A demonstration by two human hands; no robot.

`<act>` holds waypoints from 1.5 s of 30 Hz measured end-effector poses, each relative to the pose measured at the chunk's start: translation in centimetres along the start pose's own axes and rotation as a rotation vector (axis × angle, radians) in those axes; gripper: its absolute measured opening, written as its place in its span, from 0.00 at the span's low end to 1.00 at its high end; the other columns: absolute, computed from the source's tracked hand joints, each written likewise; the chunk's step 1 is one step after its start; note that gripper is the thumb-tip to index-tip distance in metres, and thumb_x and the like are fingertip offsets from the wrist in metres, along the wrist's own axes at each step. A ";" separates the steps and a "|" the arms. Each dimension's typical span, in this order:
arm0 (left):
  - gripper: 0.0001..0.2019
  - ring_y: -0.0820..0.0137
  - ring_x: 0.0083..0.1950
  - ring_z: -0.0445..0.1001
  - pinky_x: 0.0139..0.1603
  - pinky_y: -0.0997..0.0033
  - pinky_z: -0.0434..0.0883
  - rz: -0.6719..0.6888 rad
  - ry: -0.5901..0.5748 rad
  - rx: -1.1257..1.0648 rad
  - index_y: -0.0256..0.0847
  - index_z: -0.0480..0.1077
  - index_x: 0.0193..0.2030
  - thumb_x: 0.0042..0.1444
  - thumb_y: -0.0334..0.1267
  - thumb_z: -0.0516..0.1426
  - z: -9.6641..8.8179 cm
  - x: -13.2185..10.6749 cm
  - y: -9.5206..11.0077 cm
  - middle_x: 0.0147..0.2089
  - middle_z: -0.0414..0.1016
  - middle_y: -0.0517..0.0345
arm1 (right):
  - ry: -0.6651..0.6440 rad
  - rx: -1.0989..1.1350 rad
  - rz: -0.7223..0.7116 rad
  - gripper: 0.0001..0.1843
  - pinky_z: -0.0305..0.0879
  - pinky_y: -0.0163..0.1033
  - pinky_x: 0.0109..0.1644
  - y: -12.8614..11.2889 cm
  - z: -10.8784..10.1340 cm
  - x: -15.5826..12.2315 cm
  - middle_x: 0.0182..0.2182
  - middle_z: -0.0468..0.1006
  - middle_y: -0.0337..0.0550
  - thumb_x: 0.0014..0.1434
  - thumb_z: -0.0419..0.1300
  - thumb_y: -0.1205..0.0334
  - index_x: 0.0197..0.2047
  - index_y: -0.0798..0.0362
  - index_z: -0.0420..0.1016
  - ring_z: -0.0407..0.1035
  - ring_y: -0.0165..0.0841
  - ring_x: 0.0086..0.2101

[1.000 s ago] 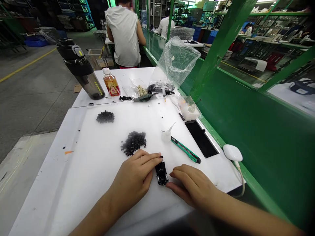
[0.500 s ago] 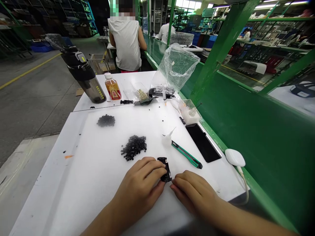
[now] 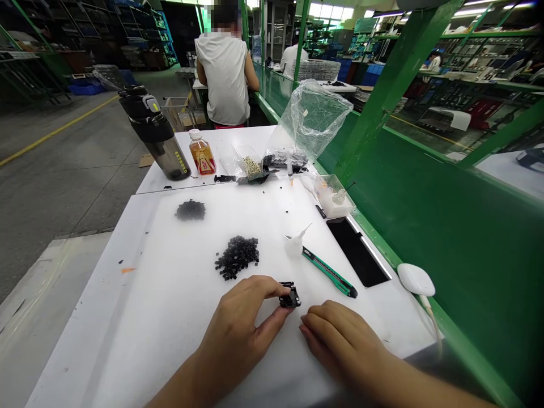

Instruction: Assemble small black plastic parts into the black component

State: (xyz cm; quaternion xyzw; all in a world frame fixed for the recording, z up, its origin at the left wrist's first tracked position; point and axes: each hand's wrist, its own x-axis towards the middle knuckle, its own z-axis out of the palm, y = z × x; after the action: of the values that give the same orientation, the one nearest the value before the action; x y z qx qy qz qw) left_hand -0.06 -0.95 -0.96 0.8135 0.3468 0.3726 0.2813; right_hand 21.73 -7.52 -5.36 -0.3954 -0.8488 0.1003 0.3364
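Observation:
A small black plastic part (image 3: 289, 296) with an open, frame-like shape is pinched between the thumb and forefinger of my left hand (image 3: 242, 323). Close on its right is my right hand (image 3: 340, 334), fingers curled together and resting low over the white table. Whatever those fingertips may hold is hidden. Beyond my left hand lies a loose pile of small black pieces (image 3: 238, 256). A green and black utility knife (image 3: 329, 272) lies past my right hand, its blade end beside a crumpled white scrap (image 3: 294, 245).
Farther back are a second pile of dark pieces (image 3: 190, 209), a tumbler (image 3: 159, 139), a drink bottle (image 3: 202, 153) and a plastic bag (image 3: 317, 119). A black-faced tablet-like slab (image 3: 359, 252) and a white puck (image 3: 416, 279) line the right edge. A person (image 3: 225, 79) sits ahead.
My left hand has tilted the black part, which now looks shorter, and its fingers have shifted to a thumb-and-forefinger pinch. My right hand stays curled nearby. The whole view has shifted slightly.

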 end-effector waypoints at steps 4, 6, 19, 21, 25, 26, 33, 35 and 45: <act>0.09 0.72 0.47 0.78 0.49 0.73 0.77 -0.046 -0.004 -0.018 0.44 0.69 0.50 0.64 0.32 0.59 0.1 -0.2 0.0 0.45 0.78 0.60 | -0.013 0.004 0.006 0.07 0.63 0.44 0.39 0.0 0.0 0.0 0.42 0.70 0.50 0.78 0.49 0.73 0.52 0.60 0.68 0.66 0.40 0.37; 0.09 0.72 0.47 0.78 0.49 0.72 0.78 -0.050 -0.009 -0.015 0.45 0.68 0.50 0.64 0.33 0.59 0.2 -0.2 0.0 0.45 0.78 0.59 | -0.013 -0.002 0.010 0.07 0.63 0.44 0.38 0.0 0.0 0.0 0.42 0.70 0.49 0.78 0.49 0.72 0.52 0.59 0.68 0.66 0.40 0.36; 0.07 0.71 0.48 0.77 0.50 0.72 0.75 0.063 0.030 0.048 0.42 0.70 0.46 0.63 0.28 0.58 0.2 -0.3 -0.1 0.43 0.80 0.59 | -0.003 0.029 -0.001 0.07 0.62 0.45 0.40 -0.1 0.1 0.2 0.42 0.71 0.49 0.77 0.50 0.75 0.51 0.61 0.68 0.65 0.40 0.37; 0.07 0.71 0.48 0.77 0.50 0.72 0.75 0.078 0.032 0.054 0.42 0.70 0.44 0.63 0.27 0.58 0.2 -0.3 -0.1 0.43 0.80 0.60 | 0.007 0.017 -0.006 0.06 0.62 0.45 0.39 -0.1 0.0 0.2 0.42 0.71 0.50 0.77 0.50 0.74 0.50 0.60 0.68 0.66 0.40 0.36; 0.07 0.71 0.48 0.77 0.50 0.71 0.74 0.086 0.025 0.054 0.43 0.69 0.44 0.62 0.27 0.59 0.1 -0.4 -0.2 0.43 0.80 0.60 | 0.005 0.003 -0.001 0.07 0.64 0.45 0.39 -0.1 -0.1 0.2 0.42 0.71 0.50 0.77 0.50 0.74 0.52 0.60 0.68 0.67 0.41 0.36; 0.08 0.71 0.48 0.77 0.50 0.70 0.75 0.077 0.016 0.051 0.43 0.69 0.45 0.62 0.27 0.59 0.1 -0.4 -0.2 0.43 0.80 0.60 | 0.008 -0.002 -0.005 0.07 0.64 0.45 0.39 -0.1 -0.1 0.2 0.42 0.71 0.50 0.77 0.50 0.74 0.52 0.60 0.68 0.67 0.41 0.36; 0.12 0.70 0.46 0.76 0.48 0.69 0.75 0.052 -0.022 0.033 0.43 0.70 0.50 0.61 0.28 0.60 0.2 -0.3 -0.2 0.43 0.79 0.59 | 0.010 -0.012 -0.026 0.07 0.65 0.45 0.40 -0.1 -0.1 0.0 0.43 0.70 0.52 0.78 0.50 0.74 0.54 0.63 0.68 0.67 0.42 0.37; 0.11 0.70 0.46 0.76 0.49 0.69 0.75 0.081 -0.013 0.043 0.42 0.70 0.49 0.62 0.27 0.59 0.2 -0.3 -0.1 0.43 0.79 0.58 | 0.023 -0.020 -0.030 0.07 0.64 0.44 0.40 -0.1 -0.1 0.1 0.43 0.70 0.52 0.78 0.50 0.74 0.53 0.63 0.68 0.67 0.41 0.38; 0.08 0.67 0.47 0.77 0.49 0.66 0.76 0.249 -0.068 0.136 0.37 0.70 0.44 0.62 0.23 0.55 0.2 -0.1 0.4 0.42 0.81 0.56 | 0.070 -0.074 -0.089 0.11 0.65 0.42 0.42 -0.7 -0.8 1.2 0.43 0.70 0.52 0.80 0.45 0.74 0.50 0.64 0.68 0.68 0.40 0.40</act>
State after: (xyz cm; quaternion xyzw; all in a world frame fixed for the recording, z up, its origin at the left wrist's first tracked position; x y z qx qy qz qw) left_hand 0.17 -1.32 -0.88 0.8796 0.2581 0.3523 0.1887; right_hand 21.23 -7.19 -3.87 -0.3725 -0.8565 0.0396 0.3551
